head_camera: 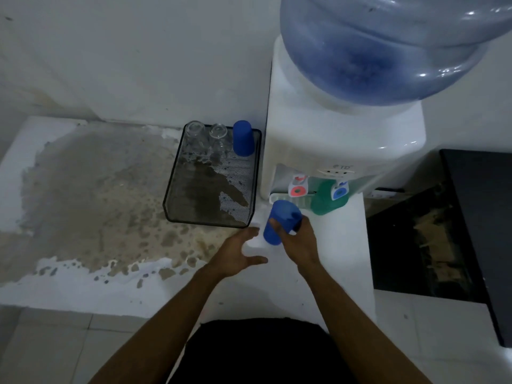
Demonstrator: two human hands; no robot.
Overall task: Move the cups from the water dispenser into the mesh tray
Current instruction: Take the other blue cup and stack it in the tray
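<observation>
Right hand: the right hand (297, 239) wraps a blue cup (279, 223), fingers curled round its side, thumb on the near face; the cup is tilted and lifted clear of the counter, just in front of the dispenser's drip tray.
Left hand: the left hand (241, 252) is empty, fingers spread wide, hovering just beside the held cup on its left, near the front right corner of the tray.
Blue cups: two in all, the one in the right hand and a second blue cup (243, 138) standing upside down in the far right corner of the mesh tray.
Glasses: two clear glasses (206, 134), upside down, side by side along the far edge of the tray, left of the second blue cup.
Green cup: one green cup (328, 199) stands on the drip tray under the blue tap.
Mesh tray: one black mesh tray (171, 189) on the stained counter (91, 195), just left of the dispenser; it holds three things, all at the far end, with the near part bare.
Water dispenser: one white water dispenser (340, 139) with a large blue bottle (388, 45) on top and two taps, a red tap (297, 188) and a blue tap (339, 191).
</observation>
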